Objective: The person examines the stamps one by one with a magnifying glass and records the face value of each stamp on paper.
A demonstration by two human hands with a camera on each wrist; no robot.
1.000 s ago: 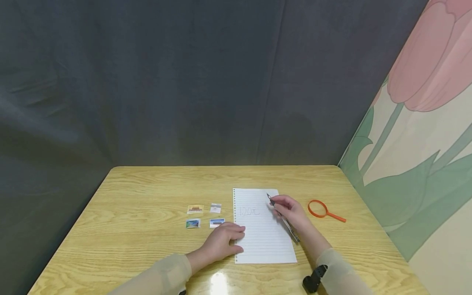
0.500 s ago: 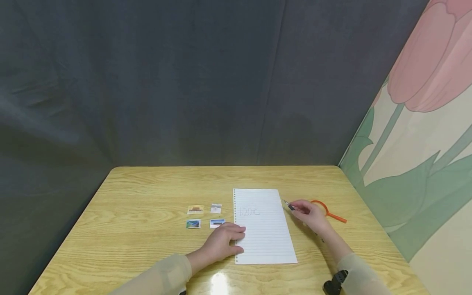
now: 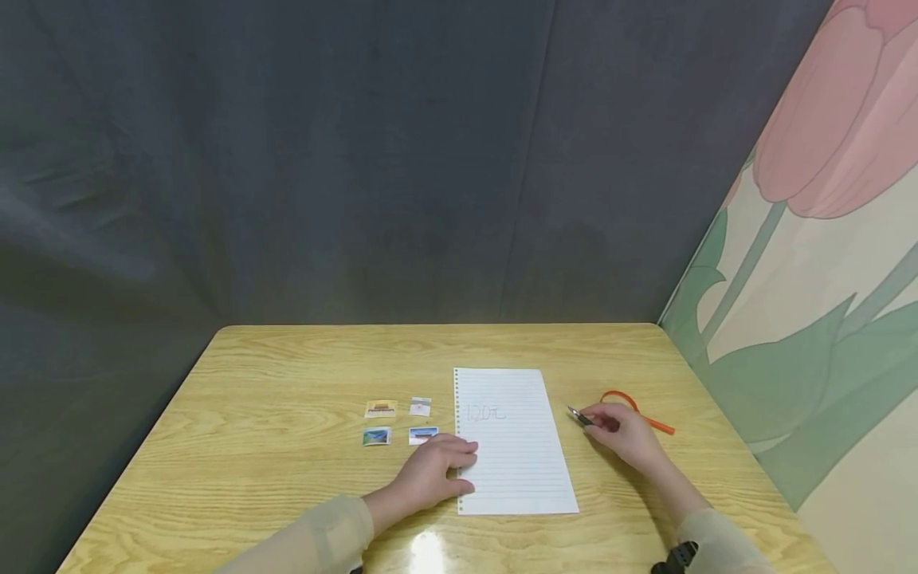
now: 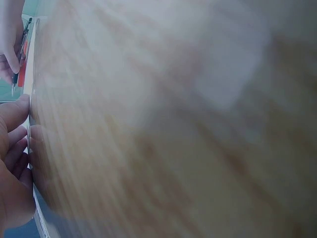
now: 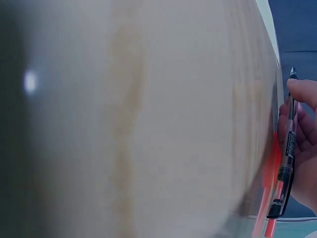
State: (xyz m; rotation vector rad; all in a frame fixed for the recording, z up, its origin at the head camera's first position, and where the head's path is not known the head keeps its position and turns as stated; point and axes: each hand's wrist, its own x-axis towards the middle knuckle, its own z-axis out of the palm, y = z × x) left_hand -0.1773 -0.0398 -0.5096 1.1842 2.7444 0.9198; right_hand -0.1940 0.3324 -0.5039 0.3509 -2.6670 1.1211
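A lined sheet of paper (image 3: 512, 462) with "1.20元" written on it lies on the table. The left hand (image 3: 428, 470) rests on its left edge with fingers slightly bent and spread. To the right of the sheet, the right hand (image 3: 626, 436) pinches a pen (image 3: 582, 417) between thumb and fingers, tip toward the upper left. In the right wrist view the pen (image 5: 287, 153), clear-barrelled with a black clip, lies along the hand (image 5: 304, 144). Behind that hand is an orange magnifying glass (image 3: 656, 426), its ring partly hidden.
Several small stamp-like pictures lie left of the sheet, among them a yellow one (image 3: 381, 409), a pale one (image 3: 420, 406), a green-blue one (image 3: 376, 436) and a blue-white one (image 3: 421, 434). A dark curtain (image 3: 358, 159) hangs behind the wooden table (image 3: 287, 383).
The right hand has moved right with the pen, off the sheet and over in front of the magnifying glass. The left hand has stayed on the paper.
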